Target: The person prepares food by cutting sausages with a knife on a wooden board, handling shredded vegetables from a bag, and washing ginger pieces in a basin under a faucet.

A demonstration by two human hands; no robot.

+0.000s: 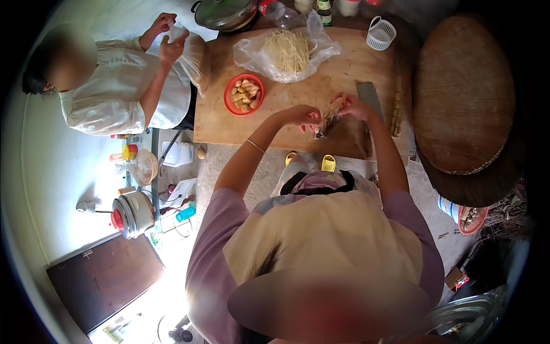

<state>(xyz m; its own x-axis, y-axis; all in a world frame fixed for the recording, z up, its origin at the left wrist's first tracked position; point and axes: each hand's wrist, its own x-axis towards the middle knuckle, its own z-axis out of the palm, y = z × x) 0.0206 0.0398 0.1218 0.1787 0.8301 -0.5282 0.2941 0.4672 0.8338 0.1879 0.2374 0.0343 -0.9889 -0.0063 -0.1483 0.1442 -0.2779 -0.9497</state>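
Note:
Near the front edge of the wooden table (pixel 296 96), my left hand (pixel 307 118) and my right hand (pixel 350 107) are raised around a small, crinkled packet or wrapped item (pixel 331 118). My right fingers grip its upper end; whether my left fingers grip it too is unclear. Beside my right hand lies a cleaver with a broad grey blade (pixel 368 96). A red plastic basket (pixel 227 103) holding cut, pale yellow and pinkish pieces stands to the left. Farther back, dry pale noodles (pixel 290 50) rest on an opened clear plastic bag (pixel 251 53).
Across the table's left side, another person (pixel 124 86) handles a plastic bag (pixel 193 56). A lidded pan (pixel 225 13), a glass bottle (pixel 324 13) and a white plastic basket (pixel 381 34) stand at the back. Large round woven trays (pixel 464 94) are on the right.

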